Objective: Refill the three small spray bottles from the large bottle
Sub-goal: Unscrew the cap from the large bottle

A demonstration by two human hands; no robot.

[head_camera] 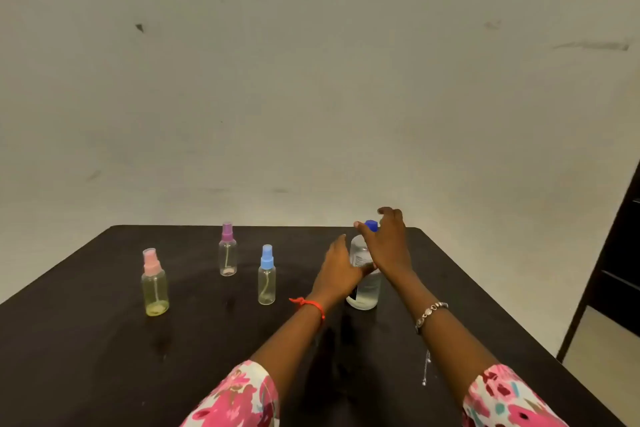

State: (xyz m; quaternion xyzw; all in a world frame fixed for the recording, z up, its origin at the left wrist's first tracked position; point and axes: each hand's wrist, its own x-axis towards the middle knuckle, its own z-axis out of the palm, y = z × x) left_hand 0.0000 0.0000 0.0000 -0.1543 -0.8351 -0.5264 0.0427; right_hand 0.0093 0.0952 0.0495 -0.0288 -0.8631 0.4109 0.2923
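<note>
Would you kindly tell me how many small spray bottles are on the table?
3. The pink-capped bottle stands farthest left, the purple-capped bottle farther back, and the blue-capped bottle nearest the large bottle. None appears hidden.

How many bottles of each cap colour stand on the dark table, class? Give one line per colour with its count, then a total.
Pink cap: 1, the pink-capped spray bottle
Purple cap: 1, the purple-capped spray bottle
Blue cap: 2, the blue-capped spray bottle and the large bottle
Total: 4 bottles
</note>
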